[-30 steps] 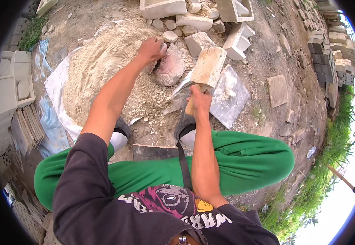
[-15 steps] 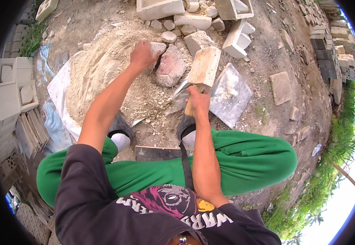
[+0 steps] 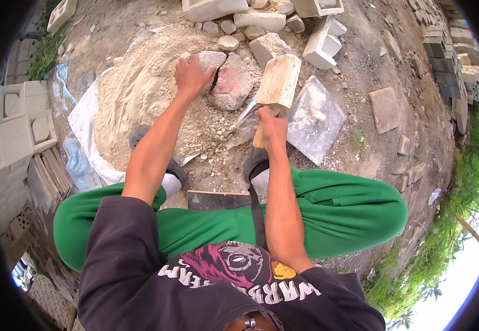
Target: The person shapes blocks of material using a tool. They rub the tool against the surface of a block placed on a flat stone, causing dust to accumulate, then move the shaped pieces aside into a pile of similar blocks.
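Wooden mallet (image 3: 279,81) sits in the right grip (image 3: 272,128), wrapped round its handle (image 3: 259,138), head right of the pink stone (image 3: 233,81). Left grip (image 3: 191,77) at the grey stone (image 3: 213,58), can't tell if clasping, beside the powder heap (image 3: 132,94). Likely positioning step; next move calls for a settled grey stone.
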Available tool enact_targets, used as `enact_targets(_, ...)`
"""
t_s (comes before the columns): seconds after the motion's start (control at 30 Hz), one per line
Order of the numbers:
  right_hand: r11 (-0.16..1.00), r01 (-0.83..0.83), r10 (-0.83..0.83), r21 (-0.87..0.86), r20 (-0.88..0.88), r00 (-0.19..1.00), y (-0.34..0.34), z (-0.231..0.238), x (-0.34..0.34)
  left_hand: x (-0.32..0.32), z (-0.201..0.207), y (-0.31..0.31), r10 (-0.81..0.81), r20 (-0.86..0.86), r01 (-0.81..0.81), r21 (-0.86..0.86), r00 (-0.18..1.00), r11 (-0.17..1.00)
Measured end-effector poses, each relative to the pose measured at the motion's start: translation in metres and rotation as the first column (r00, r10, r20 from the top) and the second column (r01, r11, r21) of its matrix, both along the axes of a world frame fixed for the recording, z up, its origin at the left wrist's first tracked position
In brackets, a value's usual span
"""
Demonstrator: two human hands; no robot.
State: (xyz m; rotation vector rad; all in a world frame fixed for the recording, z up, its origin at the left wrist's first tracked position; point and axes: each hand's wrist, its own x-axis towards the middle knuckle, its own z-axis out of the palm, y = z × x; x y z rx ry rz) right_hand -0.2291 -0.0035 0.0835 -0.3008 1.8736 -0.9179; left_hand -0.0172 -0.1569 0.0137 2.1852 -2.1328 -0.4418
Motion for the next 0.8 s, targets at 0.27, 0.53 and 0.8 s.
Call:
enact_targets(0.27, 0.996, -0.062, 0.063, 0.056, -0.009, 0.998, -0.004, -0.002, 0.004, 0.013, -0.009, -0.01, -0.05, -0.06, 0.053, 0.062, 0.997, 0.997)
enact_targets(0.53, 0.99, -0.142, 0.142, 0.02, -0.042, 0.989, -0.003, 0.012, 0.017, 0.02, -0.009, -0.014, -0.013, -0.071, 0.026, 0.182, 0.997, 0.983)
enact_targets(0.8, 0.986, -0.155, 0.165, 0.06, -0.213, 0.963, -0.003, 0.021, 0.016, -0.026, 0.004, 0.02, -0.102, 0.089, 0.108, -0.066, 0.991, 0.992)
